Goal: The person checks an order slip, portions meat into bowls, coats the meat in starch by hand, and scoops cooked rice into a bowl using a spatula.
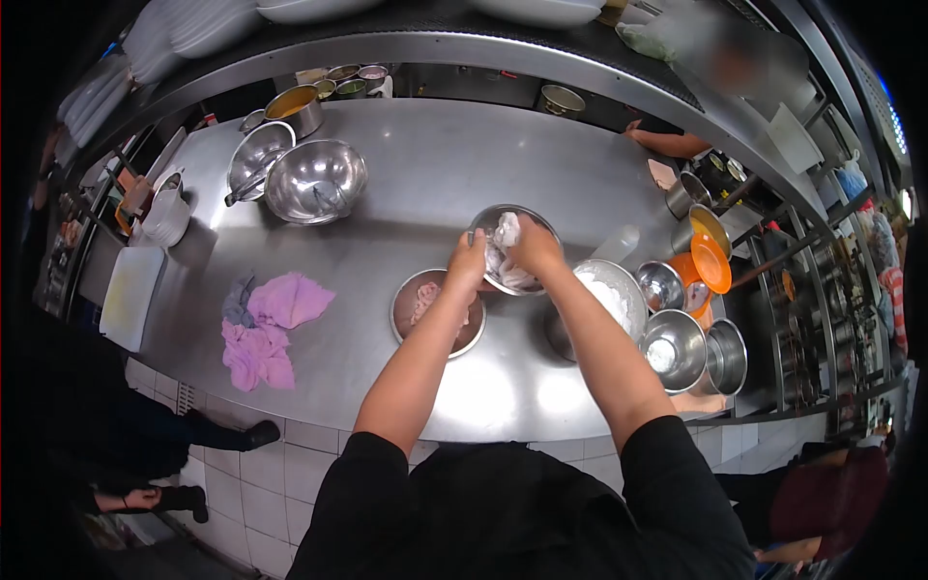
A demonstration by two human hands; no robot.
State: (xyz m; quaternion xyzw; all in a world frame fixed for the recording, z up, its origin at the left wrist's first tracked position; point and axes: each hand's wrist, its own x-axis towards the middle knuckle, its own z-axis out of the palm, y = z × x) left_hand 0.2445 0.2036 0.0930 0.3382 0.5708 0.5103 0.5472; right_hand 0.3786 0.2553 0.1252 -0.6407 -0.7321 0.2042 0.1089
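My left hand (470, 257) is closed at the left rim of a metal bowl (549, 235) and appears to grip it. Inside this bowl lie white-coated pieces (514, 276), likely meat dusted with flour. Over the same bowl, my right hand (534, 249) has curled fingers with a white lump at their tips. Whether that lump is a coated piece or powdered fingertips, I cannot tell. Below my left forearm stands a bowl of raw pink meat (425, 299), partly covered by the arm. To the right of my right forearm is a larger bowl of white powder (607, 293).
Pink cloths (287, 301) lie on the steel table (425, 164) at left. Two large metal bowls (316, 181) stand behind them, near a white cutting board (132, 295). More metal bowls (674, 350) and an orange bowl (711, 263) crowd the right. A shelf (387, 48) overhangs; other people stand nearby.
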